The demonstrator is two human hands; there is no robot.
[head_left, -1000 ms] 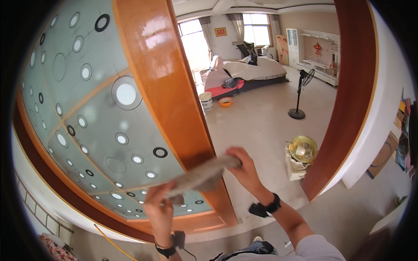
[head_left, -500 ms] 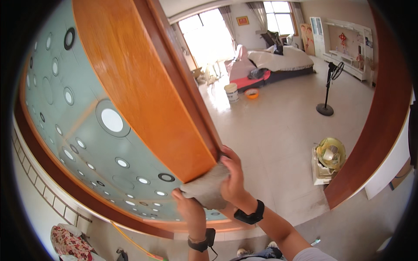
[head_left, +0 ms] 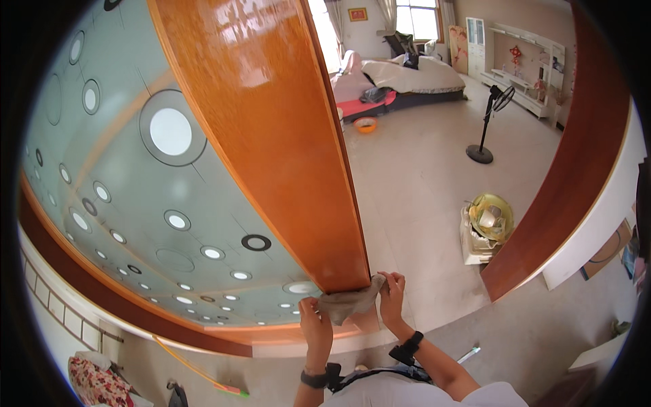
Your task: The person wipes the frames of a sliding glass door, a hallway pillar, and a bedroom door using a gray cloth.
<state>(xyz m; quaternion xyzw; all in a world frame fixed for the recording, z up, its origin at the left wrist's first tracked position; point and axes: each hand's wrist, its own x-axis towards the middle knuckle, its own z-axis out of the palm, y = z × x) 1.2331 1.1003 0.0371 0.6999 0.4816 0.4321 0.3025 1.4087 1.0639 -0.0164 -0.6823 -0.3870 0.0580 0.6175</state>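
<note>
A grey-brown cloth (head_left: 351, 306) stretches, bunched and sagging, between my two hands at the lower end of a glossy orange-brown wooden panel (head_left: 278, 149). My left hand (head_left: 316, 331) pinches the cloth's left end beside the patterned glass. At the panel's right edge, my right hand (head_left: 392, 302) grips the other end. The cloth lies against the wood, crossing its width. Left of the panel spreads frosted glass (head_left: 224, 197) with white and dark circles. Each wrist wears a black band.
Beyond the wooden frame (head_left: 542, 224) at right stand a black fan (head_left: 481, 129) and a yellowish basin (head_left: 494, 210) on a white box. A covered heap (head_left: 420, 76) and an orange tub (head_left: 365, 125) are farther back. A yellow-orange pole (head_left: 193, 363) lies at lower left.
My view has shifted, so the panel now looks more upright. The cloth, earlier spread broad in both hands, is narrower and bunched. My right hand has moved farther from my left.
</note>
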